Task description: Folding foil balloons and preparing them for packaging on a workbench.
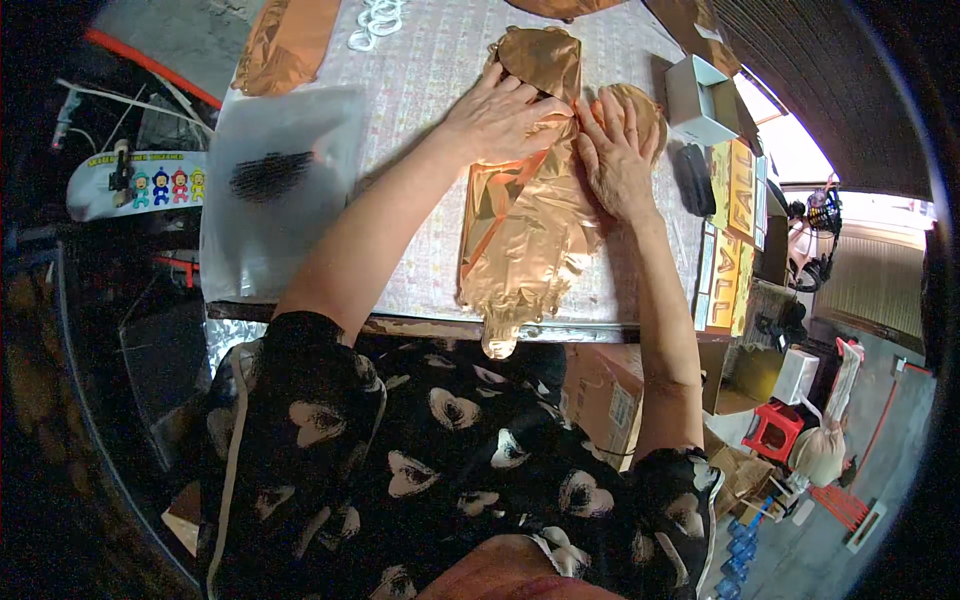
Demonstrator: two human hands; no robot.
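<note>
The fingers (pixel 611 112) of the left hand (pixel 490 125) and right hand (pixel 622 170) were spread on the copper foil (pixel 525 235), mid-table; whether they pinched it, I could not tell. Rightward, one white box (pixel 697 118) and one black pouch (pixel 692 180) lay near. The foil's narrow end passed the table edge (pixel 615 335). Leftward, patterned cloth (pixel 415 230) reached one clear bag (pixel 285 235); farther, I counted two more foils (pixel 285 50).

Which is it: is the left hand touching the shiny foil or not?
Touching. The head view shows the left hand lying right on the shiny foil.
</note>
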